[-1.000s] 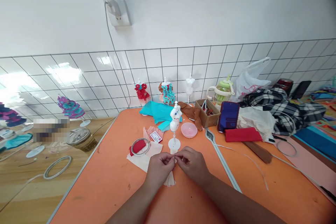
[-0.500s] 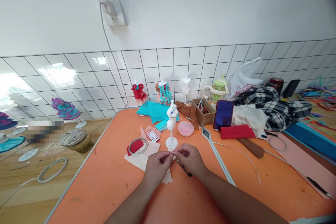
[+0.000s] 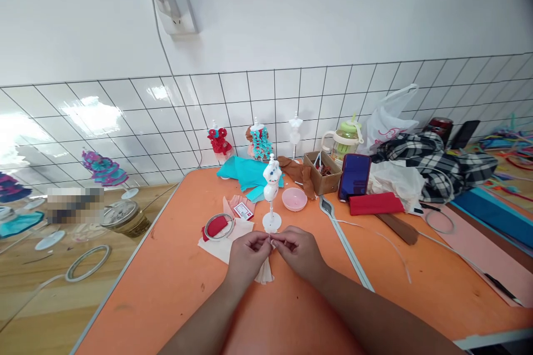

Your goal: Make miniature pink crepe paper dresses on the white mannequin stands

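Note:
Fingertips of my left hand (image 3: 249, 258) and my right hand (image 3: 300, 252) meet in a pinch at the table's centre. Between them is a gathered piece of pale sheer fabric (image 3: 264, 273), its loose end hanging toward me. Both hands are closed on it; the exact pinch point is hidden by the fingers. Just beyond them a small white mannequin (image 3: 271, 191) stands upright on a round base. To the left lie a pale cloth (image 3: 219, 249), a metal ring (image 3: 230, 228) around red fabric (image 3: 215, 226), and a labelled card (image 3: 242, 211).
A pink bowl (image 3: 294, 199), cardboard box (image 3: 326, 180), phone (image 3: 355, 177) and red fabric roll (image 3: 376, 204) stand beyond my right hand. Turquoise fabric (image 3: 239, 172) lies behind the mannequin. A grey zipper-like strip (image 3: 347, 249) runs along the right.
The black-handled tool that showed beneath my right hand is no longer visible. Both hands stay together at the fabric, and the view has shifted slightly.

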`<state>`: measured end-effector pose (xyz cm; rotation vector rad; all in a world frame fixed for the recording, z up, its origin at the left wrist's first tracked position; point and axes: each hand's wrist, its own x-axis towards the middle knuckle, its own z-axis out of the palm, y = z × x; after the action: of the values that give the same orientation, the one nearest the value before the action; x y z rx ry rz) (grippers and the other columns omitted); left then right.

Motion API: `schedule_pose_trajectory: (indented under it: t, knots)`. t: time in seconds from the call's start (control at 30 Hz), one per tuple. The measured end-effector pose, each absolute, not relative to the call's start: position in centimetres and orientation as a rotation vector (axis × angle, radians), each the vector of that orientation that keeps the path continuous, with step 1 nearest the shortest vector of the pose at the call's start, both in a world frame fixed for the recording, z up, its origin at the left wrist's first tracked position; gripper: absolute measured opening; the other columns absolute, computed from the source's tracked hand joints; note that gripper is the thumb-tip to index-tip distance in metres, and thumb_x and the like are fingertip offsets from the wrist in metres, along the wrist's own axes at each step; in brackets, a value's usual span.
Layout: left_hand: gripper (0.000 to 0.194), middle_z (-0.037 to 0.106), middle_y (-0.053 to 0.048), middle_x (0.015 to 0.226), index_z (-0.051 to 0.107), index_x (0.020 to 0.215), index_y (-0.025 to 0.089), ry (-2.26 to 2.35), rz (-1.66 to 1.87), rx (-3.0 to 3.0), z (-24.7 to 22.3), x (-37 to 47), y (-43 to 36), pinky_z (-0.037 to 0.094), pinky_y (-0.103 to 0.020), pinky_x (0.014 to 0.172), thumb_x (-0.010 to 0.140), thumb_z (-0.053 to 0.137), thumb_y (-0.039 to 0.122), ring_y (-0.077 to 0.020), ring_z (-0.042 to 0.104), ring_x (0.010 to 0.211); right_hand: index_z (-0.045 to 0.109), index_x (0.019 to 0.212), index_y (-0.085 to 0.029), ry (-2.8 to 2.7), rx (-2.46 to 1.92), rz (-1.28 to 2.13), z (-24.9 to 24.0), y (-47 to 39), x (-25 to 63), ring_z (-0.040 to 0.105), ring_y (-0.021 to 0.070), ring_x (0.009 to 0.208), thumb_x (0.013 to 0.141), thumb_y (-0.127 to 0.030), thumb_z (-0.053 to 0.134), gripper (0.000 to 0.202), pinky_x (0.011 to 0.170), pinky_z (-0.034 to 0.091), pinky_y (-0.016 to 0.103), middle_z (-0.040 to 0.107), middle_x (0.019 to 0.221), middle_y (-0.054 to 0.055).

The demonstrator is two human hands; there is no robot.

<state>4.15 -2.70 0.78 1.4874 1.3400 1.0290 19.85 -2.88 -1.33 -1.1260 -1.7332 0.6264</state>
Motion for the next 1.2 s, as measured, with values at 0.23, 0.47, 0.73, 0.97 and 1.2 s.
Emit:
schedule_pose_trajectory:
  t: [0.23, 0.47, 0.73, 0.97, 1.2]
  knots:
    - [0.023, 0.068, -0.003, 0.062, 0.075, 0.083, 0.015, 1.358, 0.992, 1.487, 0.87, 4.41, -2.81, 0.049, -0.022, 0.055, 0.075, 0.056, 0.025, -0.0145, 0.061, 0.058, 0.073, 0.094, -0.028, -1.841, -1.216, 0.454, -1.21, -3.03, 19.84, 0.058, 0.0104, 0.06, 0.084, -0.026, 0.057, 0.02, 0.056, 0.042, 0.021, 0.066, 0.074, 0.001]
    - [0.023, 0.069, -0.002, 0.063, 0.076, 0.082, 0.017, 1.37, 0.959, 1.512, 1.21, 4.8, -3.24, 0.049, -0.021, 0.055, 0.075, 0.055, 0.023, -0.0149, 0.063, 0.059, 0.07, 0.083, -0.024, -1.878, -1.285, 0.366, -0.95, -3.17, 20.02, 0.059, 0.0097, 0.061, 0.082, -0.025, 0.058, 0.013, 0.058, 0.041, 0.021, 0.067, 0.078, 0.0]
    - [0.024, 0.068, -0.002, 0.061, 0.075, 0.08, 0.018, 1.356, 0.939, 1.519, 1.31, 5.16, -3.5, 0.049, -0.022, 0.055, 0.076, 0.054, 0.028, -0.0156, 0.063, 0.058, 0.067, 0.077, -0.022, -1.748, -1.304, 0.522, -0.73, -2.86, 19.8, 0.057, 0.0099, 0.057, 0.078, -0.02, 0.057, 0.01, 0.055, 0.042, 0.021, 0.064, 0.075, -0.001]
    - [0.022, 0.067, -0.001, 0.062, 0.074, 0.083, 0.016, 1.324, 0.973, 1.395, 1.29, 5.01, -3.24, 0.05, -0.022, 0.054, 0.073, 0.057, 0.027, -0.0145, 0.062, 0.057, 0.071, 0.09, -0.025, -1.827, -1.212, 0.544, -0.84, -2.63, 20.49, 0.06, 0.012, 0.063, 0.083, -0.025, 0.056, 0.017, 0.058, 0.044, 0.022, 0.068, 0.08, 0.001]
    - [0.018, 0.067, -0.001, 0.059, 0.072, 0.075, 0.016, 1.372, 0.978, 1.382, 1.56, 5.0, -3.29, 0.05, -0.022, 0.053, 0.071, 0.058, 0.026, -0.0144, 0.063, 0.054, 0.069, 0.096, -0.025, -1.877, -1.219, 0.415, -0.91, -3.19, 20.47, 0.061, 0.0116, 0.066, 0.086, -0.03, 0.054, 0.018, 0.061, 0.042, 0.022, 0.069, 0.088, 0.002]
